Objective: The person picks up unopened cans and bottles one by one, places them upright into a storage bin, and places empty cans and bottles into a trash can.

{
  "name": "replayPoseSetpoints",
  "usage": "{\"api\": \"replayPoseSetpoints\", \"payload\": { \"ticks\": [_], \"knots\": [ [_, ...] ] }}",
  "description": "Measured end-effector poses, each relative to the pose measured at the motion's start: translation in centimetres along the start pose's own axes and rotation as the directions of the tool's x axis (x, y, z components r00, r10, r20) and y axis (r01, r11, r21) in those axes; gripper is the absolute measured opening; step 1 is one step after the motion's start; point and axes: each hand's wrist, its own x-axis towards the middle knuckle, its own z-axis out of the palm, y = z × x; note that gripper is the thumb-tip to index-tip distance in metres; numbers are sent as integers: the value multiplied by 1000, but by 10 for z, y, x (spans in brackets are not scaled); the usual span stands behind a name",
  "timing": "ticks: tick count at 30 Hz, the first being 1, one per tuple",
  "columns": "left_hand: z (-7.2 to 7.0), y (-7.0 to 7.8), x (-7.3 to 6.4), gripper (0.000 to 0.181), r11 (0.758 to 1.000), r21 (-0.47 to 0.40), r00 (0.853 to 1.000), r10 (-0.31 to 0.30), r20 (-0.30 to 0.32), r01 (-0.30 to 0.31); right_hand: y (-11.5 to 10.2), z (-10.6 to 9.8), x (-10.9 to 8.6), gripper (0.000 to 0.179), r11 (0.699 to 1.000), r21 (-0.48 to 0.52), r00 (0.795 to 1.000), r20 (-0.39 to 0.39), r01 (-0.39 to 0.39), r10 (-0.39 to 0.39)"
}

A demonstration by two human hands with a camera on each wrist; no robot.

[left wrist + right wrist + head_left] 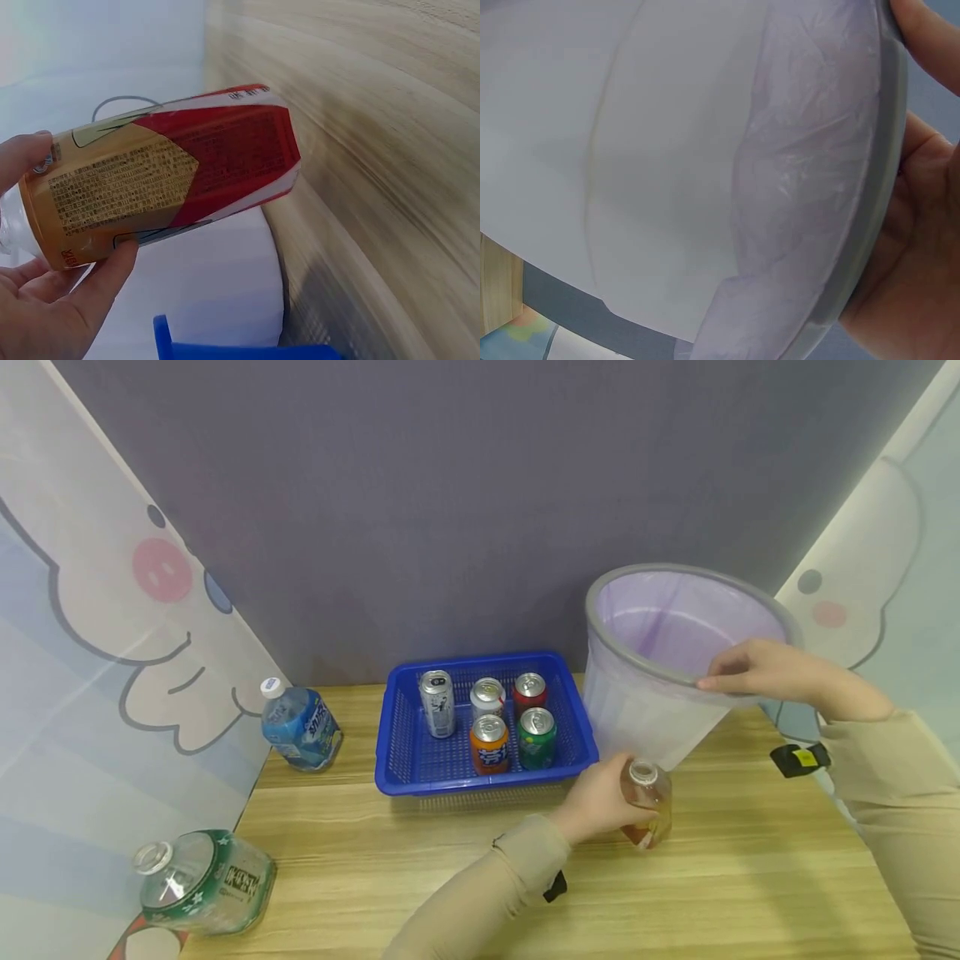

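My left hand (603, 793) grips a small plastic bottle (660, 797) with an uncapped clear neck, in front of the bin. The left wrist view shows the bottle's gold and red label (172, 169), thumb on one side and fingers on the other, its base over the wooden table. My right hand (787, 672) holds the grey rim (877, 210) of a white trash bin (630, 718) lined with a thin purple bag, at the bin's near right side. In the right wrist view the palm lies against that rim.
Left of the bin stands a blue basket (442, 787) with several drink cans (490, 743). A blue-labelled bottle (303, 731) with a white cap and a large green-labelled bottle (213, 885) are at the table's left edge. A grey panel (450, 510) closes the back.
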Motion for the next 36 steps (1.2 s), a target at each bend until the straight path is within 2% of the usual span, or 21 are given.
{"api": "replayPoseSetpoints", "payload": {
  "ticks": [7, 14, 21, 28, 33, 36],
  "knots": [
    [-13, -9, -6, 61, 991, -132, 999, 23, -43, -28, 1, 0, 1, 22, 1000, 11, 999, 23, -28, 27],
    [-33, -19, -14, 63, 950, -306, 996, 47, -70, -67, -1, -1, 2, 21, 999, 14, 999, 32, -35, 34],
    [-58, -24, -23, 79, 961, -272, 994, 13, -109, -42, -1, -2, 1, 22, 999, 25, 999, 26, -29, 28],
    [-84, -30, -37, 74, 918, -387, 989, 37, -142, -90, -1, -1, 2, 22, 1000, 19, 999, 21, -25, 25],
    [-98, -39, -45, 75, 904, -405, 972, 44, -231, -137, -2, -1, 2, 22, 1000, 16, 999, 25, -24, 23],
    [-104, -45, -48, 77, 903, -389, 950, 59, -307, -182, -1, -1, 2, 21, 1000, 19, 999, 22, -24, 23]
  ]
}}
